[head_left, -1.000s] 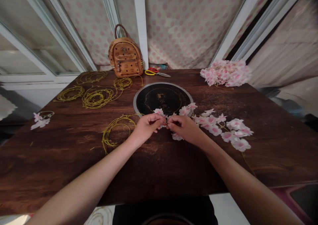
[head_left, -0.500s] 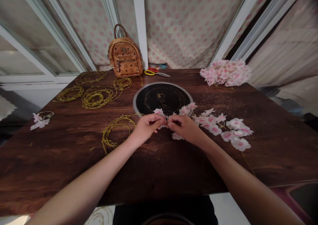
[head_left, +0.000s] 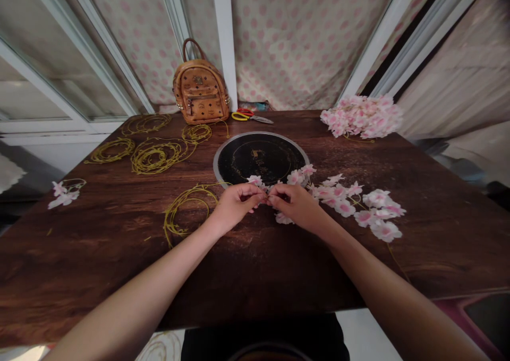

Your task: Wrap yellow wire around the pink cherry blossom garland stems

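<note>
My left hand [head_left: 239,200] and my right hand [head_left: 292,201] meet fingertip to fingertip at the near edge of a round black board [head_left: 261,158]. Both are closed in a pinch on a thin stem of the artificial flower garland; the exact spot between the fingertips is too small to make out. Pink and white blossoms [head_left: 338,195] of this garland run from beneath my hands out to the right. A coil of yellow-green vine stem [head_left: 191,207] lies left of my left hand, one strand of it reaching toward that hand.
More vine coils [head_left: 157,156] lie at the back left, near a brown backpack [head_left: 202,92]. Yellow-and-red-handled scissors [head_left: 252,116] rest behind the board. A heap of pink blossoms [head_left: 363,116] sits at the back right, and a small flower sprig [head_left: 64,195] at the far left.
</note>
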The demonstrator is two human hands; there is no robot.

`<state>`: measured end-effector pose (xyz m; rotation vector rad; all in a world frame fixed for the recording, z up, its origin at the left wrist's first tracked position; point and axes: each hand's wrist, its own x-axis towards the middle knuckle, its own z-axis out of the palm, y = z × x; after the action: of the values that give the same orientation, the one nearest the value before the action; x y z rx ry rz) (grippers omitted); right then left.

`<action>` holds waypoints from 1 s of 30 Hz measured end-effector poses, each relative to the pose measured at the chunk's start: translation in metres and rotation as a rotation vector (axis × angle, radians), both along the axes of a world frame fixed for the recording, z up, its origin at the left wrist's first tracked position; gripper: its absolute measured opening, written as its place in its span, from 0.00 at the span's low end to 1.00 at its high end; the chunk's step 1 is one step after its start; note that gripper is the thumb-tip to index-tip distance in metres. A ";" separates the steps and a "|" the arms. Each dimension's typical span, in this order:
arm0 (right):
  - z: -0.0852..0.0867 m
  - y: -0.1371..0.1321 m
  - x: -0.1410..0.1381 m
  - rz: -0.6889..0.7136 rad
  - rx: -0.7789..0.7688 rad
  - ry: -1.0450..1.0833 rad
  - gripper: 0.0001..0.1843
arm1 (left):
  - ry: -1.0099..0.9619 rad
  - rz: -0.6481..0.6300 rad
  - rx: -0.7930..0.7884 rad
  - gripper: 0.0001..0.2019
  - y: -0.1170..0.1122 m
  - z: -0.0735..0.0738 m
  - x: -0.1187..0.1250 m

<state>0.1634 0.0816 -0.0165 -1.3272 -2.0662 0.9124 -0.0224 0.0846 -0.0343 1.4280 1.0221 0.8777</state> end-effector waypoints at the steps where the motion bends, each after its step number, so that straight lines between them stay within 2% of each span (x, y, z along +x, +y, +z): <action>1: 0.000 0.000 0.000 -0.001 0.002 0.000 0.08 | 0.002 -0.001 -0.001 0.08 0.000 0.000 0.000; 30: 0.002 0.000 0.001 -0.017 0.025 -0.020 0.09 | 0.002 0.016 -0.034 0.08 -0.001 0.002 0.001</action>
<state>0.1646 0.0812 -0.0146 -1.3438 -2.0714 0.8666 -0.0214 0.0834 -0.0328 1.3944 1.0462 0.8669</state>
